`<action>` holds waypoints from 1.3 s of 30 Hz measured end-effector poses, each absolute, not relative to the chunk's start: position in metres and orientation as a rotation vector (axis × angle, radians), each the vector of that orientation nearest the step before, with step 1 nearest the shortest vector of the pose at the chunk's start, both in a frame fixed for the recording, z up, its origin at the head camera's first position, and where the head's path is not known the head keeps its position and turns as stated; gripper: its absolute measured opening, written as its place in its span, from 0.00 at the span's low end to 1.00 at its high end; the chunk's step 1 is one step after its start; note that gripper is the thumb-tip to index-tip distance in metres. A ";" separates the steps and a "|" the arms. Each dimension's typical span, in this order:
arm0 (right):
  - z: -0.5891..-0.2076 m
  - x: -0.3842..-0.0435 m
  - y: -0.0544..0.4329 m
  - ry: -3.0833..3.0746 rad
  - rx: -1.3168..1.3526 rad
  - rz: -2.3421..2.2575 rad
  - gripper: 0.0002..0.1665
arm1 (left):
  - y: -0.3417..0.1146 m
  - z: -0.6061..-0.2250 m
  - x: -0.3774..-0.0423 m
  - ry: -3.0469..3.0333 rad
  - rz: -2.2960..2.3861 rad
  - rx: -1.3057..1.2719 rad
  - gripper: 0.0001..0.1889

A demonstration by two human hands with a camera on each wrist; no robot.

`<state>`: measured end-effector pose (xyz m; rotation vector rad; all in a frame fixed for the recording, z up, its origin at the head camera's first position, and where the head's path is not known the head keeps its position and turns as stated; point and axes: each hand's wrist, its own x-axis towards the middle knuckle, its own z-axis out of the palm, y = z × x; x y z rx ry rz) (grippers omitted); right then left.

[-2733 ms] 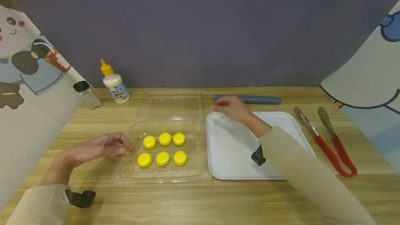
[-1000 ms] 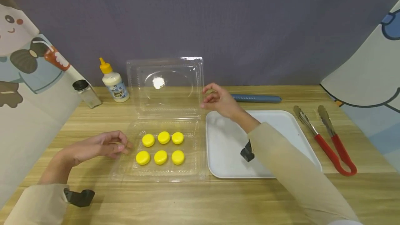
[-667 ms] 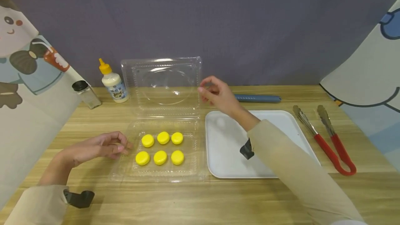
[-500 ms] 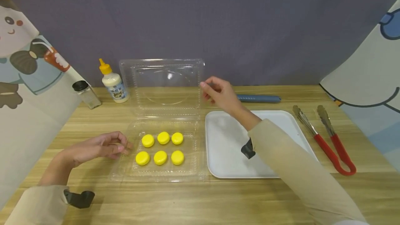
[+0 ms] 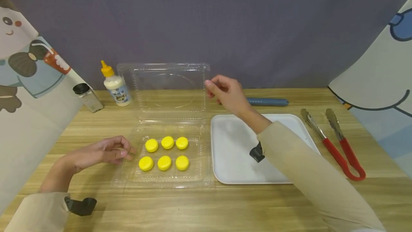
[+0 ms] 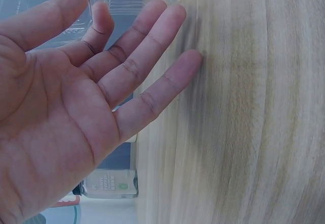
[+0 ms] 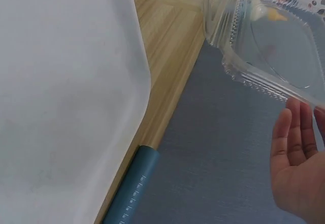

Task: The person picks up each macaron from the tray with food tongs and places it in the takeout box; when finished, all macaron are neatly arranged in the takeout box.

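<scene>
A clear plastic clamshell container [image 5: 197,153] lies on the table, its lid [image 5: 170,88] raised upright and tilted back from the hinge. Several yellow round pieces [image 5: 164,163], like macarons, sit in its base in two rows. At the base's left side my left hand [image 5: 103,151] pinches the rim between thumb and index finger. The left wrist view shows this hand [image 6: 66,97] with its other fingers extended. My right hand [image 5: 230,94] pinches the lid's right edge; in the right wrist view the hand [image 7: 302,168] meets the lid's rim [image 7: 259,82], the thumb mostly out of frame.
A white tray [image 5: 231,153] lies right of the container, under my right forearm. Behind it is a blue rod-like tool [image 5: 268,102]. Red-handled tongs [image 5: 349,156] lie farther right. A yellow-capped squeeze bottle [image 5: 117,88] and a black-lidded jar [image 5: 88,97] stand back left.
The lid, lying flat back at first, has been raised upright. My right hand has moved left onto its edge and now holds its right side. My left hand has stayed in place.
</scene>
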<state>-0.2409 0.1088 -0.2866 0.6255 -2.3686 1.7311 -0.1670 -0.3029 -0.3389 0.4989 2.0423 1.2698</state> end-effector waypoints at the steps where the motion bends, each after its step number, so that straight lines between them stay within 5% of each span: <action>1: -0.286 -0.240 0.109 -2.368 0.631 1.734 0.17 | -0.303 -0.339 -0.167 2.045 1.269 0.500 0.11; 10: -0.276 -0.230 0.109 -2.427 0.698 1.671 0.26 | -0.303 -0.338 -0.166 2.035 1.271 0.495 0.10; 18: -0.272 -0.214 0.121 -2.527 0.906 1.600 0.22 | -0.304 -0.339 -0.165 2.043 1.273 0.495 0.12; 28: -0.276 -0.180 0.144 -2.679 1.161 1.208 0.12 | -0.316 -0.340 -0.171 1.889 1.391 0.520 0.35; 39: -0.308 -0.144 0.148 -2.636 1.396 0.795 0.27 | -0.316 -0.335 -0.170 1.978 1.292 0.442 0.50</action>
